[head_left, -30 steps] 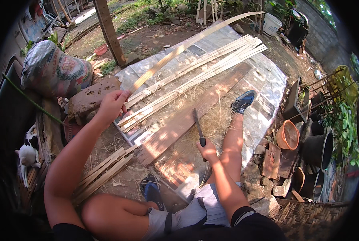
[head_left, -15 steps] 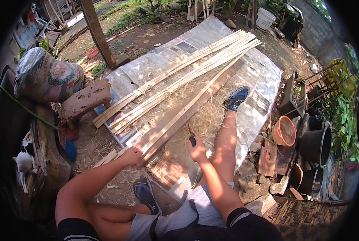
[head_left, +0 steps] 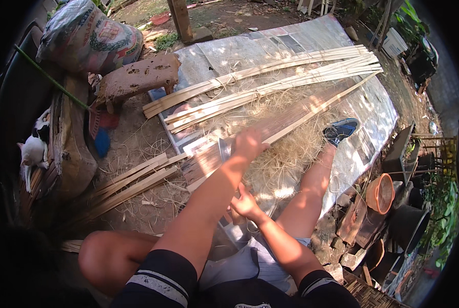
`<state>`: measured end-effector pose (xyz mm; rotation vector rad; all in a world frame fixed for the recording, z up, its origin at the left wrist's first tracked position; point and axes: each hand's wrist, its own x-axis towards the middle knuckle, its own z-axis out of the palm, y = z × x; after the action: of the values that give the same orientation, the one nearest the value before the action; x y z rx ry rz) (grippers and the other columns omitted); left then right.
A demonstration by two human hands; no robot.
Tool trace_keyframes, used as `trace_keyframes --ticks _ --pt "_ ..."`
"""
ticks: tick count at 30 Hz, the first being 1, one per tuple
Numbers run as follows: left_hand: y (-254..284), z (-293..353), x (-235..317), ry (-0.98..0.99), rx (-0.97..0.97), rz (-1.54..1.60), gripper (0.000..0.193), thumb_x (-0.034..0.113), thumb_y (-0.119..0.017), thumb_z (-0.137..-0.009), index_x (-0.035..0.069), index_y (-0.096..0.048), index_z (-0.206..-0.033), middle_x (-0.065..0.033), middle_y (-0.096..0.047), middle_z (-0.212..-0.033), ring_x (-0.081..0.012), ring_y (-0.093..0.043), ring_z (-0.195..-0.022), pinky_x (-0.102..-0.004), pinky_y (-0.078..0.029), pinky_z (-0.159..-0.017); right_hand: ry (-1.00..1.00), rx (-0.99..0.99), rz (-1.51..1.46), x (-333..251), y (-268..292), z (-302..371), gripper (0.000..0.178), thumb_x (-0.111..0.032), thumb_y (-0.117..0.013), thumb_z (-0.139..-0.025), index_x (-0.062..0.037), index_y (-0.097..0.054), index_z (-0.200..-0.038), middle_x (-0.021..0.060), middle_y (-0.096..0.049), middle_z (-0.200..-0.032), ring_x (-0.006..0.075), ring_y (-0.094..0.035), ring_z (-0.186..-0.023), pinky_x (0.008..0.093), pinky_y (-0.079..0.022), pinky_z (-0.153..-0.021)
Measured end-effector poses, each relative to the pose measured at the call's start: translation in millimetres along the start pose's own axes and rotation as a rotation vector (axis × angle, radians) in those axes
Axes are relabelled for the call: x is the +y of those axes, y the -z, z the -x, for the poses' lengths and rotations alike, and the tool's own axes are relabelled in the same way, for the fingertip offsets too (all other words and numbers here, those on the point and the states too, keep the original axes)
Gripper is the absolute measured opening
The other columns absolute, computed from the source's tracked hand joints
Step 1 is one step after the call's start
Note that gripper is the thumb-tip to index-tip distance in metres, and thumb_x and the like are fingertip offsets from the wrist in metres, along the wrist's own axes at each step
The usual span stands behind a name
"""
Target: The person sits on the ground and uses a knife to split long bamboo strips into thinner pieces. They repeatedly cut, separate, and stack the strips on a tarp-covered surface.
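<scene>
A long pale bamboo strip (head_left: 319, 109) lies along a brown plank (head_left: 298, 114). My left hand (head_left: 250, 145) is closed round the strip partway along it, my left forearm crossing in front of my right hand. Close below that forearm, my right hand (head_left: 246, 204) is closed on a knife, whose blade (head_left: 223, 150) shows beyond the forearm, near the strip. The knife's handle is mostly hidden. Two bundles of similar bamboo strips (head_left: 270, 91) lie on the sheet beyond the plank. Curly shavings (head_left: 291, 149) are heaped beside the plank.
A pale sheet (head_left: 365, 149) covers the ground, my shod foot (head_left: 340, 131) on it. More strips (head_left: 137, 179) lie at left, near a worn wooden bench (head_left: 139, 77), a stuffed sack (head_left: 93, 38) and a cat (head_left: 34, 149). An orange basket (head_left: 380, 193) and dark pots (head_left: 408, 226) stand at right.
My left hand has moved from the strip's near end up along it, past my right hand. The knife has swung leftward, its blade now partly behind my left forearm. The view has shifted left.
</scene>
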<state>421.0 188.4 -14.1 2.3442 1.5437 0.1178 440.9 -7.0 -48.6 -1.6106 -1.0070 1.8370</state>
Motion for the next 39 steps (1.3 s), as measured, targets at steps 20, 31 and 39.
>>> trace_keyframes --ticks 20,31,39 --pt "-58 -22 32 -0.082 0.144 -0.104 0.022 0.030 -0.060 -0.099 0.011 -0.068 -0.109 -0.0066 -0.067 -0.108 -0.0272 -0.068 -0.100 -0.0411 -0.058 -0.074 0.191 -0.070 -0.045 17 -4 49 0.044 -0.017 -0.077 -0.090 -0.0010 -0.060 -0.128 0.0130 -0.067 -0.124 0.0223 -0.065 -0.112 0.0379 -0.053 -0.096" --pt "-40 -21 20 -0.126 -0.027 0.067 0.039 0.039 -0.048 -0.108 0.004 -0.066 -0.109 -0.0129 -0.073 -0.109 -0.0258 -0.074 -0.098 -0.0371 -0.062 -0.075 0.012 -0.175 0.058 -2 4 32 0.050 -0.014 -0.069 -0.098 -0.0004 -0.051 -0.142 0.0139 -0.058 -0.139 0.0221 -0.056 -0.126 0.0381 -0.047 -0.106" --pt "-19 -25 19 -0.158 -0.044 0.140 0.051 0.052 -0.048 -0.105 0.005 -0.065 -0.114 -0.0156 -0.072 -0.111 -0.0288 -0.073 -0.103 -0.0404 -0.061 -0.083 0.436 -0.228 0.563 88 -57 27 0.047 -0.041 -0.066 -0.101 -0.0027 -0.060 -0.127 0.0116 -0.067 -0.118 0.0193 -0.063 -0.109 0.0376 -0.048 -0.095"
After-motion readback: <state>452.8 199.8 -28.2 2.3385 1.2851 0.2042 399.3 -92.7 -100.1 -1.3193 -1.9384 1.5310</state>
